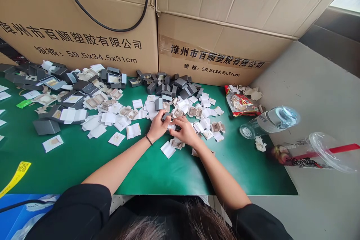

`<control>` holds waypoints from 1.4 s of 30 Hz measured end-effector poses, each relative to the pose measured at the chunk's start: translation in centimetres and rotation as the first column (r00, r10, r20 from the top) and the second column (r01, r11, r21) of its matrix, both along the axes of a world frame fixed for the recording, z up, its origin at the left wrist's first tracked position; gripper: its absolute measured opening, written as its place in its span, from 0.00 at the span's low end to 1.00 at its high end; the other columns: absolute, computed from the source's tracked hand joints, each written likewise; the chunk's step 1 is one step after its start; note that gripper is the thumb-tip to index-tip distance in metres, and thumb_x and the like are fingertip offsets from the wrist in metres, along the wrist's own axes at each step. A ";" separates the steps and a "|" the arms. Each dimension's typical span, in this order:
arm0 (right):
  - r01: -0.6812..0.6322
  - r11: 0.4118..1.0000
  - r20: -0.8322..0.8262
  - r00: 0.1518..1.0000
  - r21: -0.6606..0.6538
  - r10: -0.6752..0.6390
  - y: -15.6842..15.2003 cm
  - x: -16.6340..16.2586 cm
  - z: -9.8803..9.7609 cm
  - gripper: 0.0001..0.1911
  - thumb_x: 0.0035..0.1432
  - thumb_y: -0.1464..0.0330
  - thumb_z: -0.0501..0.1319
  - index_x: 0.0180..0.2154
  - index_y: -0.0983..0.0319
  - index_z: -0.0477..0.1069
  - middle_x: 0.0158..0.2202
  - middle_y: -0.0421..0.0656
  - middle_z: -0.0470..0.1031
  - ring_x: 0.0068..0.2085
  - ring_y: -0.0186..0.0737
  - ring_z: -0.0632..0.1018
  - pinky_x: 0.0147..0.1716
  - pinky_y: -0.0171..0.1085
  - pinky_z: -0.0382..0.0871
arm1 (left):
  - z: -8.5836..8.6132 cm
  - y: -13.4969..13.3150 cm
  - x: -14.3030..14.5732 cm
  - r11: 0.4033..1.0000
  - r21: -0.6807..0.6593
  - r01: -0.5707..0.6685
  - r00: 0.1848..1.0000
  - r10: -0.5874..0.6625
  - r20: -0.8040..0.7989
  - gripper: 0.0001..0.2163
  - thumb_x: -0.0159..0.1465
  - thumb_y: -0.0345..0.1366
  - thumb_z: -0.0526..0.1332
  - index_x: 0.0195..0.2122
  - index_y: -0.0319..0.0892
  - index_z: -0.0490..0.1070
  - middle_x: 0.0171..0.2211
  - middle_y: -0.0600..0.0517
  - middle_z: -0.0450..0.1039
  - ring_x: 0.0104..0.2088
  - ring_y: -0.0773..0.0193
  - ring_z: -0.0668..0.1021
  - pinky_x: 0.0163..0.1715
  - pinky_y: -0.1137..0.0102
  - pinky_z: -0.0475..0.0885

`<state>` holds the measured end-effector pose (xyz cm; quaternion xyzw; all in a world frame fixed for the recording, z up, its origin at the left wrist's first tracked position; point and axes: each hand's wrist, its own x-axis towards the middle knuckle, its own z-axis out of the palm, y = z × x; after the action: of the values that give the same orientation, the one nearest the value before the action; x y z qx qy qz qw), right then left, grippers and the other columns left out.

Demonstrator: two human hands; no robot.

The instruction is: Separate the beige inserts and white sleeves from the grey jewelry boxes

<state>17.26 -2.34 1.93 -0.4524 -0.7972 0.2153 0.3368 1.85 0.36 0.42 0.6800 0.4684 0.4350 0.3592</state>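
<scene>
My left hand is closed around a small dark grey box, its fingers partly hiding it. Close against it, my right hand has its thumb and fingers curled at a small white card piece between the two hands. How far that piece sits in the box cannot be made out. Just in front of the hands lie a folded white card and a beige box insert. Beyond the fingertips are more white cards and beige inserts, some touching one another.
Small dark boxes are heaped at the back; open ones lie left among cards. Large cartons wall off the rear of the green table. At right are a snack packet, a clear bottle and a plastic cup.
</scene>
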 end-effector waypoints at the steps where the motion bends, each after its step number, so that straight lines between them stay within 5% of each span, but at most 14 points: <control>1: 0.006 1.000 0.018 1.000 0.002 -0.006 -0.1 0.0 0.0 0.08 0.51 0.68 0.61 0.36 0.61 0.72 0.36 0.45 0.72 0.40 0.44 0.69 0.43 0.43 0.66 | 0.0 0.0 0.0 1.000 -0.001 0.002 1.000 -0.002 0.002 0.22 0.60 0.58 0.46 0.35 0.42 0.60 0.31 0.50 0.68 0.31 0.62 0.73 0.31 0.68 0.68; 13: 0.057 0.998 0.006 0.998 0.000 -0.057 -0.2 -0.5 -0.6 0.17 0.49 0.69 0.61 0.43 0.62 0.68 0.38 0.46 0.71 0.41 0.46 0.68 0.44 0.44 0.65 | 0.1 -0.1 0.0 1.000 -0.013 -0.002 1.000 0.002 0.009 0.22 0.59 0.58 0.47 0.35 0.42 0.60 0.32 0.50 0.69 0.29 0.64 0.72 0.29 0.69 0.68; 24: -0.008 1.000 0.032 0.999 -0.001 0.008 0.1 0.0 -0.2 0.07 0.51 0.68 0.61 0.35 0.61 0.72 0.34 0.44 0.69 0.39 0.42 0.68 0.43 0.42 0.65 | -0.1 0.2 0.0 1.000 -0.023 0.006 1.000 -0.006 0.019 0.24 0.58 0.60 0.47 0.36 0.42 0.61 0.31 0.49 0.70 0.28 0.63 0.73 0.31 0.68 0.69; 34: 0.127 0.992 -0.031 0.991 -0.021 -0.128 -0.5 -1.0 -1.5 0.22 0.57 0.61 0.58 0.53 0.60 0.65 0.39 0.47 0.71 0.42 0.45 0.71 0.43 0.43 0.67 | -0.3 0.5 -0.2 0.999 -0.034 -0.011 1.000 0.012 0.018 0.22 0.60 0.58 0.46 0.35 0.42 0.60 0.31 0.50 0.68 0.29 0.63 0.72 0.31 0.67 0.68; 42: 0.162 0.987 -0.096 0.982 0.001 -0.161 -0.6 -1.2 -1.4 0.13 0.55 0.64 0.60 0.42 0.61 0.71 0.40 0.46 0.75 0.42 0.43 0.73 0.44 0.41 0.67 | -0.4 0.4 -0.1 0.999 -0.035 -0.013 0.999 0.014 0.033 0.21 0.60 0.58 0.47 0.35 0.42 0.60 0.32 0.50 0.68 0.32 0.62 0.73 0.33 0.67 0.69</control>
<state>16.05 -2.92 0.51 -0.5032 -0.7418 0.2052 0.3929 1.76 0.80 0.04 0.6632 0.4742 0.4405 0.3757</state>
